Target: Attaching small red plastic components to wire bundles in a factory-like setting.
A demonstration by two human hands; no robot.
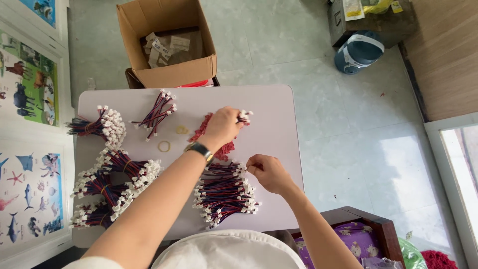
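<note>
Head view: left hand [222, 125] closed around small clutch of wire leads [243, 117], connectors aligned for bundling. Right hand [266, 172] pinches 1 lead from loose pile [225, 193] on white table [279, 104]. Banded bundles [107, 185] parked left; rubber band [164, 146] nearby.

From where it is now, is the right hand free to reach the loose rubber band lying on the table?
Probably not directly. The rubber band lies left of the left forearm, which crosses the table between it and the right hand, itself pinching at the loose wire pile. The left hand is nearer.
</note>
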